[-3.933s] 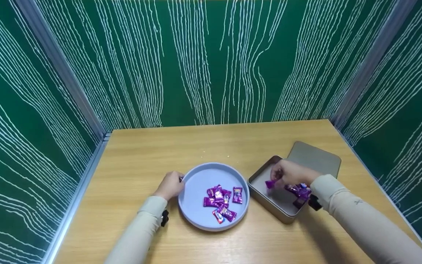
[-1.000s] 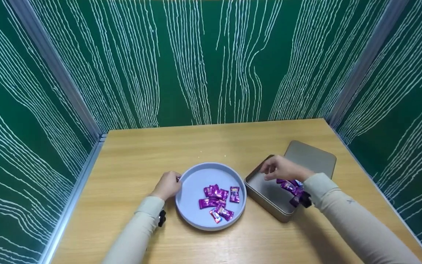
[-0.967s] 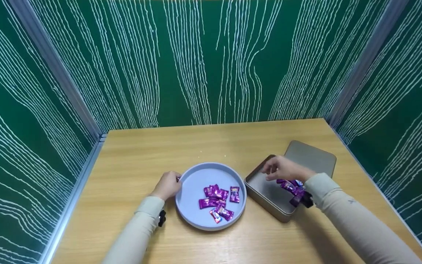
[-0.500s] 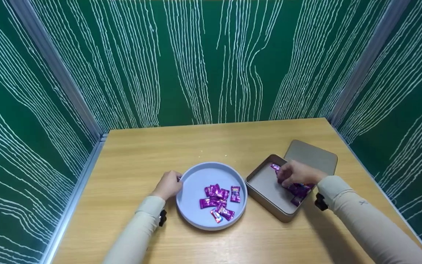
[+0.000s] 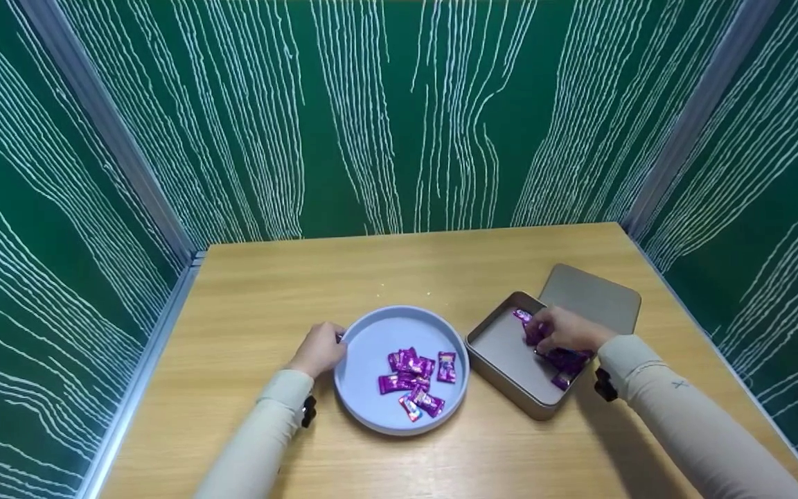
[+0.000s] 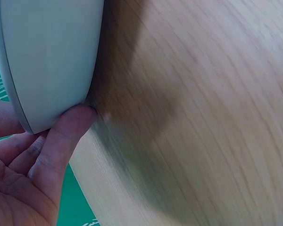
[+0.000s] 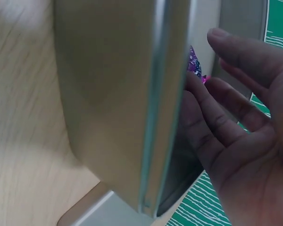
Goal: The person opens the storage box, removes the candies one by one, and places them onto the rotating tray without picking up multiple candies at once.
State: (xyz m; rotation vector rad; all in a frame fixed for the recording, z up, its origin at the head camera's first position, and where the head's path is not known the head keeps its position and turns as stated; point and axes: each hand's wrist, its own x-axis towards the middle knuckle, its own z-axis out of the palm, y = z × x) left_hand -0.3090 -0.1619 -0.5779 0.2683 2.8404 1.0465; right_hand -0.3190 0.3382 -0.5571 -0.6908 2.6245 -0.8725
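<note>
Shifted rightward, the right hand (image 5: 565,329) partly hides candies (image 5: 565,360) in tin (image 5: 501,350), grip unclear; left hand (image 5: 319,348) pinches tray (image 5: 364,374).

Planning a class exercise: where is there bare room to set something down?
Bare: tan wooden table, left of beige left sleeve and before the round lilac tray. Crowded: right side of rectangular bronze tin, purple wrapped candies around right hand.

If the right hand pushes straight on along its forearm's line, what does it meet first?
Most likely the purple-wrapped candy just ahead of the right hand, inside the tin; the tin's wall comes after. Depth is unclear, so it might pass above the candy.
</note>
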